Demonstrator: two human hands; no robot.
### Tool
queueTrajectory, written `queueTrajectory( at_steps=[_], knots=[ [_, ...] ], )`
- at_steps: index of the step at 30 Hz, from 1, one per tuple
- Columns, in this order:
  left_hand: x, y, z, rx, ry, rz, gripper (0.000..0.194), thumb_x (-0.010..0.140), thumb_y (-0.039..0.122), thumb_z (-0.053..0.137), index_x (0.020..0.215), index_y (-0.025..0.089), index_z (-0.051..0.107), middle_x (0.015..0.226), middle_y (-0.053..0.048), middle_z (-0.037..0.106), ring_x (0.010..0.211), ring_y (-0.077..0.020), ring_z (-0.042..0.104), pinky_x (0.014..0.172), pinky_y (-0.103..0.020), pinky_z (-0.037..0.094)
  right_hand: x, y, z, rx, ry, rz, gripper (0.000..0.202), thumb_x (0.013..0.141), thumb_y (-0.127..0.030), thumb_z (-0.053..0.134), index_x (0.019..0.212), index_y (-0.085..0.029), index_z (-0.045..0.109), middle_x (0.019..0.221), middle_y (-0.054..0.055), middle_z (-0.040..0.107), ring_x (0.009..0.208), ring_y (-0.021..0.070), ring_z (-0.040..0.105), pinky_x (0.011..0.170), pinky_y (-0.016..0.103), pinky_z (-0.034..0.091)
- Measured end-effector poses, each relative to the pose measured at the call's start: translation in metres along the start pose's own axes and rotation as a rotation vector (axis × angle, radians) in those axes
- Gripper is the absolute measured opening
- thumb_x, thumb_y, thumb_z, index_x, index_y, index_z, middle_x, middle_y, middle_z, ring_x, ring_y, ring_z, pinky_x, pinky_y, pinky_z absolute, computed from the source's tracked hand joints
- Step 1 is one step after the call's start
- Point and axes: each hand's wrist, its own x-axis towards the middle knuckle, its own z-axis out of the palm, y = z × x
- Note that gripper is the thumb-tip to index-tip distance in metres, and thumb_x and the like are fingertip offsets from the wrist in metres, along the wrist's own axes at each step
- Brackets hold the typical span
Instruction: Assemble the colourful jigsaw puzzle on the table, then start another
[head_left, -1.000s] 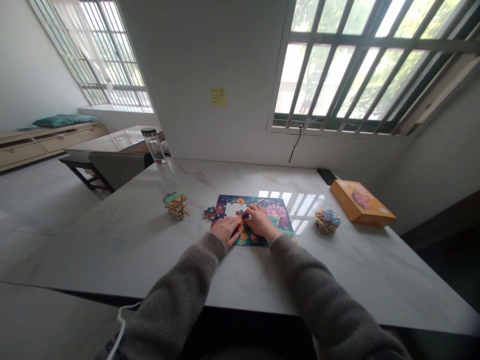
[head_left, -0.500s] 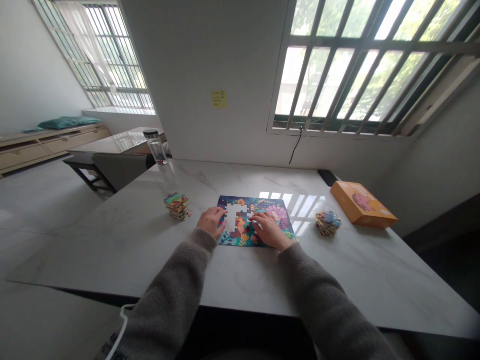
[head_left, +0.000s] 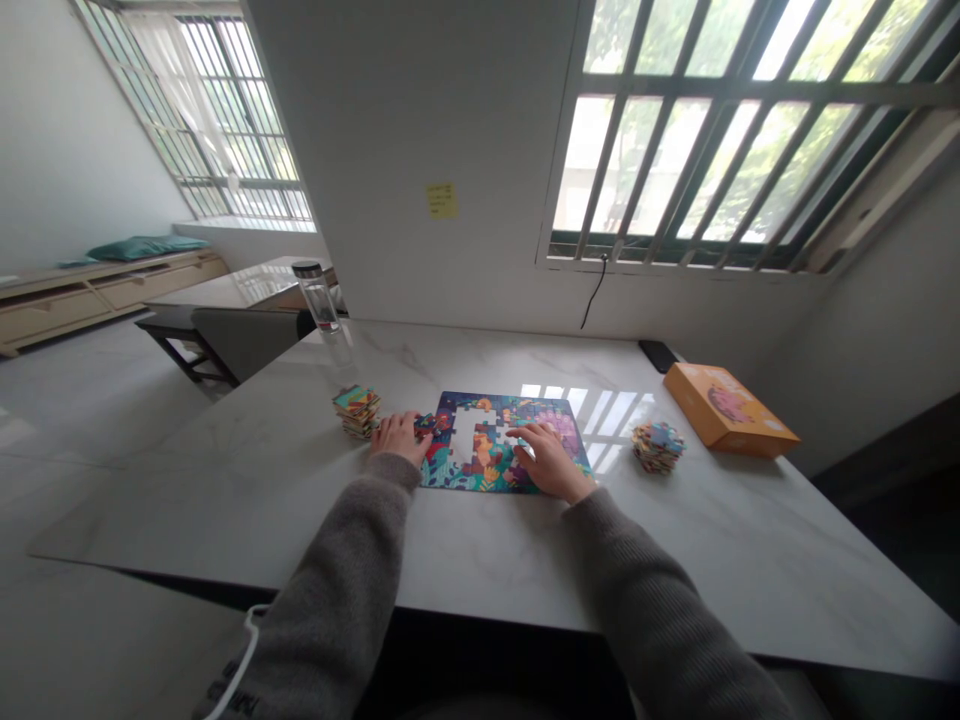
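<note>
On my view, the right hand (head_left: 550, 463) hides some of the puzzle (head_left: 489, 470), which lies on the worktop (head_left: 480, 550). This hand is half open, thumb apart from forefinger, with nothing visible between. The left hand (head_left: 397, 437), fingers slightly bent, partly covers a dark piece (head_left: 425, 426); whether it grips this, I cannot tell.

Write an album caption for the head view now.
Left hand beside, right hand over, an unfinished jigsaw between two stacks of pieces.
</note>
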Motion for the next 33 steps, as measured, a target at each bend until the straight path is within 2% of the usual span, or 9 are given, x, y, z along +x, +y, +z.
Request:
queueTrajectory(
  at_steps=[5, 8, 11, 15, 17, 20, 24, 28, 33],
  knots=[
    [-0.001, 0.003, -0.004, -0.088, 0.128, 0.059, 0.035, 0.089, 0.036, 0.063, 0.121, 0.023, 0.060, 0.113, -0.011, 0.062, 0.113, -0.0333, 0.053, 0.095, -0.047, 0.043, -0.001, 0.005, -0.002, 0.032, 0.042, 0.013, 0.028, 0.096, -0.020, 0.050, 0.120, -0.023, 0.064, 0.116, 0.009, 0.065, 0.112, 0.0262, 0.056, 0.103, 0.044, 0.039],
    [-0.005, 0.015, -0.001, -0.184, 0.262, 0.257, 0.035, 0.088, 0.036, 0.066, 0.120, 0.023, 0.059, 0.109, -0.009, 0.063, 0.105, -0.0291, 0.056, 0.093, -0.042, 0.045, 0.000, 0.003, -0.001, 0.115, 0.095, -0.005, 0.026, 0.095, -0.020, 0.050, 0.116, -0.022, 0.065, 0.110, 0.009, 0.067, 0.106, 0.0249, 0.059, 0.101, 0.044, 0.042],
    [-0.014, 0.034, 0.007, -0.258, 0.339, 0.483, 0.034, 0.088, 0.039, 0.067, 0.116, 0.021, 0.061, 0.104, -0.009, 0.065, 0.098, -0.0275, 0.058, 0.089, -0.040, 0.045, 0.003, -0.007, 0.006, 0.321, 0.136, 0.008, 0.030, 0.096, -0.026, 0.052, 0.124, -0.022, 0.060, 0.100, 0.006, 0.070, 0.096, 0.0215, 0.064, 0.092, 0.039, 0.047],
    [-0.028, 0.057, 0.014, -0.331, 0.387, 0.614, 0.029, 0.090, 0.039, 0.065, 0.112, 0.020, 0.064, 0.098, -0.008, 0.065, 0.095, -0.0266, 0.058, 0.086, -0.039, 0.045, 0.006, -0.022, 0.016, 0.580, 0.140, 0.055, 0.036, 0.093, -0.033, 0.057, 0.128, -0.023, 0.056, 0.093, 0.003, 0.070, 0.085, 0.0188, 0.067, 0.075, 0.032, 0.052],
    [-0.032, 0.063, 0.014, -0.350, 0.381, 0.635, 0.028, 0.090, 0.040, 0.065, 0.109, 0.020, 0.066, 0.095, -0.008, 0.064, 0.091, -0.0259, 0.058, 0.082, -0.038, 0.046, 0.007, -0.025, 0.019, 0.644, 0.136, 0.076, 0.030, 0.092, -0.032, 0.057, 0.121, -0.022, 0.060, 0.091, 0.003, 0.070, 0.083, 0.0187, 0.067, 0.070, 0.031, 0.052],
    [-0.033, 0.063, 0.012, -0.356, 0.335, 0.695, 0.027, 0.089, 0.040, 0.066, 0.108, 0.022, 0.068, 0.092, -0.007, 0.064, 0.089, -0.0247, 0.059, 0.081, -0.037, 0.046, 0.008, -0.021, 0.018, 0.644, 0.152, 0.095, 0.024, 0.092, -0.029, 0.055, 0.113, -0.022, 0.064, 0.088, 0.003, 0.071, 0.081, 0.0179, 0.068, 0.075, 0.032, 0.052],
    [-0.029, 0.055, 0.007, -0.418, 0.305, 0.730, 0.034, 0.087, 0.035, 0.068, 0.118, 0.022, 0.064, 0.105, -0.008, 0.067, 0.097, -0.0252, 0.061, 0.089, -0.040, 0.048, 0.008, -0.012, 0.012, 0.553, 0.170, 0.104, 0.023, 0.091, -0.026, 0.054, 0.109, -0.020, 0.068, 0.083, 0.003, 0.070, 0.078, 0.0173, 0.065, 0.077, 0.033, 0.050],
    [-0.024, 0.050, 0.006, -0.505, 0.238, 0.855, 0.039, 0.087, 0.026, 0.066, 0.125, 0.022, 0.061, 0.128, -0.010, 0.065, 0.113, -0.0262, 0.059, 0.099, -0.042, 0.048, 0.006, -0.014, 0.008, 0.564, 0.087, 0.063, 0.023, 0.092, -0.027, 0.054, 0.109, -0.020, 0.069, 0.081, 0.002, 0.069, 0.075, 0.0167, 0.063, 0.074, 0.032, 0.050],
    [-0.021, 0.046, 0.012, -0.534, 0.164, 0.923, 0.029, 0.087, 0.025, 0.069, 0.115, 0.023, 0.066, 0.120, -0.007, 0.072, 0.105, -0.0243, 0.065, 0.093, -0.041, 0.053, 0.002, -0.018, 0.010, 0.621, 0.009, 0.045, 0.026, 0.094, -0.027, 0.053, 0.117, -0.020, 0.065, 0.077, 0.000, 0.065, 0.067, 0.0140, 0.061, 0.065, 0.028, 0.050]
  ],
)
